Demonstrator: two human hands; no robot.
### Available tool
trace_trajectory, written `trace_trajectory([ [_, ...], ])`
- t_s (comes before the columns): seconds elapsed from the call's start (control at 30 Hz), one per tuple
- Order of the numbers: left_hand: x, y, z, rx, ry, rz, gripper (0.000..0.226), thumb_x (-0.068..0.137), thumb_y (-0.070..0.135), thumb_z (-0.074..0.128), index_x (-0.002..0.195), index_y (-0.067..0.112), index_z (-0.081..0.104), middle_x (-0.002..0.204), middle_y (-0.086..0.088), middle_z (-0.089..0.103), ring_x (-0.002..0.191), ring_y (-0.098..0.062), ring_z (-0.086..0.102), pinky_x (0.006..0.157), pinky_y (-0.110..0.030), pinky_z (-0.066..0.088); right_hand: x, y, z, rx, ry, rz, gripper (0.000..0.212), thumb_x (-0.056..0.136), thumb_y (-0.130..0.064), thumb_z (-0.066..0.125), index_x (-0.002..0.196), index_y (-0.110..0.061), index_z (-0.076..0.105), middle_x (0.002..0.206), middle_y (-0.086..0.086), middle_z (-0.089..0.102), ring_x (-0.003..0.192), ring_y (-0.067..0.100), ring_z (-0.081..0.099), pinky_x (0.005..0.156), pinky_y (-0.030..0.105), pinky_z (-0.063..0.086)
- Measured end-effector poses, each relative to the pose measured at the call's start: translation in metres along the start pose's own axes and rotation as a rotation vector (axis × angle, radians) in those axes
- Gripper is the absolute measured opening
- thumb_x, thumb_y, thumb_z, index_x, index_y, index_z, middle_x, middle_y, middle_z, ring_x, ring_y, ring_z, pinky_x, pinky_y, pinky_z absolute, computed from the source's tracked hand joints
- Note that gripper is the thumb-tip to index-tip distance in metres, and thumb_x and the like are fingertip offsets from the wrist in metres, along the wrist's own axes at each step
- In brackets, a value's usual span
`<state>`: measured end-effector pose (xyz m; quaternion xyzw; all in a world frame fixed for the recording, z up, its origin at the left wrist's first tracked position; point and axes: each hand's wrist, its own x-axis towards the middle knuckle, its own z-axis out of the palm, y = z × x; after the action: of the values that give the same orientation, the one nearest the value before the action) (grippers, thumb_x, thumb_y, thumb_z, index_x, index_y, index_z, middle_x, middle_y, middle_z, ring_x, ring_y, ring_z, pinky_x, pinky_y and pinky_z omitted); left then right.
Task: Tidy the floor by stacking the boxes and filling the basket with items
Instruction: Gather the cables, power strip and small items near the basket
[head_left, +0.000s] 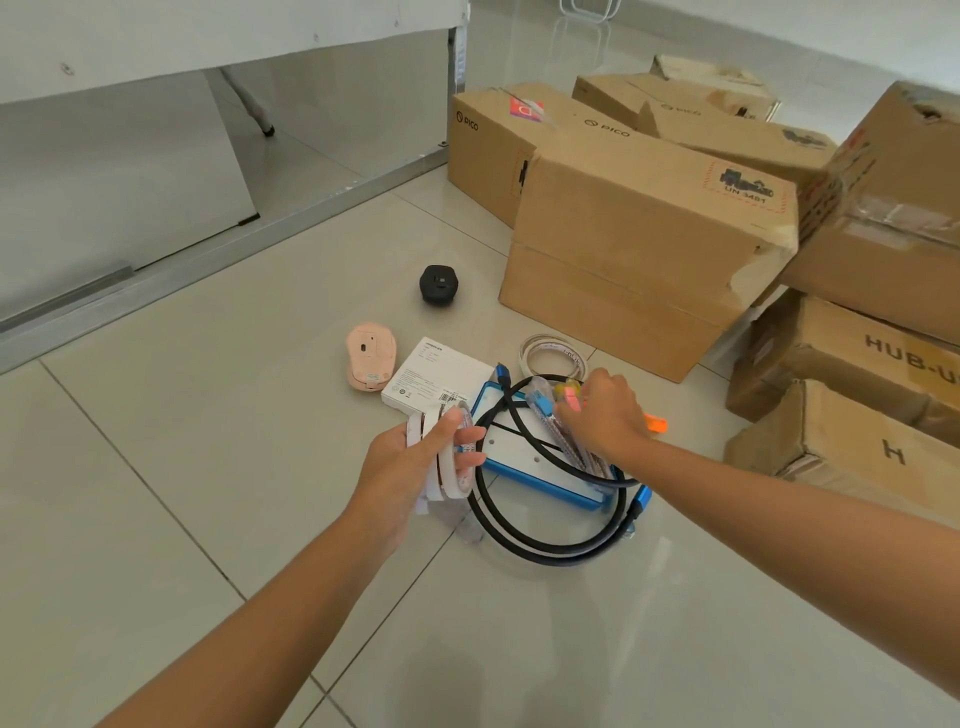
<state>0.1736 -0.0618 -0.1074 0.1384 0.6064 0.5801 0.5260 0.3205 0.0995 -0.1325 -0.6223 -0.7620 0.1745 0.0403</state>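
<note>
Judging by how things lie, the job is barely half begun. Cardboard boxes (644, 244) crowd the right side of the floor (182, 493): one rests on another near the middle and a couple more are piled at the far right, but several sit askew or lean on their neighbours, so the stacking looks unfinished. No basket shows anywhere in view, so I cannot tell how full it is.

Small items lie gathered on the tiles in front of the boxes: a blue-rimmed white tray (524, 457) with a black cable (545, 551) looped over it, a white packet (436, 376) touching its far corner, a pink mouse (370, 362) just beside that, a black puck (439, 283) farther off, and a tape roll (551, 354) near the boxes.

The left hand (410, 467) grips a bundle of white tape rolls (447, 457) just above the floor. The right hand (605, 410) is curled over coloured cable ends (566, 402) on the tray; whether it actually pinches them I cannot tell.

Pale glossy tiles cover the floor; a white cabinet (156, 156) on a metal rail stands at the back left.
</note>
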Motion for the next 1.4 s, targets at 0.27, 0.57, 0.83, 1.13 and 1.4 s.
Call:
trace_trajectory([
  [0.27,0.02,0.012,-0.01,-0.204,0.024,-0.037,0.046,0.092,0.039,0.047,0.123,0.008,0.057,0.099,-0.009,0.073,0.068,-0.017,0.071,0.064,-0.027,0.058,0.049,-0.033,-0.005,0.282,-0.133,-0.049,0.022,0.089,-0.01,0.049,0.104,-0.008,0.066,0.11,0.011,0.064,0.087,0.029,0.059,0.071,0.033,0.049],
  [0.57,0.039,0.024,-0.022,-0.295,-0.029,-0.017,0.046,0.099,0.031,0.033,0.132,0.003,0.047,0.111,-0.017,0.065,0.089,-0.024,0.064,0.092,-0.032,0.046,0.104,-0.058,0.022,0.124,-0.226,0.167,0.051,0.085,-0.033,0.067,0.119,0.002,0.055,0.119,0.018,0.06,0.108,0.031,0.058,0.079,0.03,0.046],
  [0.83,0.046,0.016,-0.038,-0.285,0.034,-0.043,0.032,0.099,0.028,0.034,0.121,0.014,0.052,0.075,0.003,0.073,0.083,-0.018,0.064,0.086,-0.027,0.045,0.107,-0.055,0.038,-0.03,-0.236,0.03,0.029,0.088,-0.01,0.052,0.061,-0.009,0.042,0.068,0.007,0.048,0.072,0.024,0.051,0.045,0.024,0.03],
  [1.13,0.041,0.028,-0.044,-0.233,0.093,0.059,0.029,0.097,0.025,0.043,0.117,0.011,0.059,0.105,-0.004,0.069,0.102,-0.022,0.063,0.105,-0.042,0.039,0.051,-0.113,-0.009,0.967,-0.36,-0.211,0.026,0.093,-0.011,0.052,0.117,-0.001,0.055,0.095,0.004,0.07,0.096,0.02,0.067,0.092,0.037,0.051],
  [1.4,0.014,0.057,-0.076,-0.025,0.335,0.159,0.033,0.094,0.035,0.048,0.112,0.013,0.066,0.102,-0.008,0.071,0.09,-0.021,0.065,0.08,-0.031,0.049,-0.02,-0.188,-0.008,0.881,-0.713,-0.556,0.01,0.09,-0.011,0.059,0.097,-0.01,0.067,0.099,0.02,0.069,0.083,0.021,0.062,0.086,0.036,0.05],
])
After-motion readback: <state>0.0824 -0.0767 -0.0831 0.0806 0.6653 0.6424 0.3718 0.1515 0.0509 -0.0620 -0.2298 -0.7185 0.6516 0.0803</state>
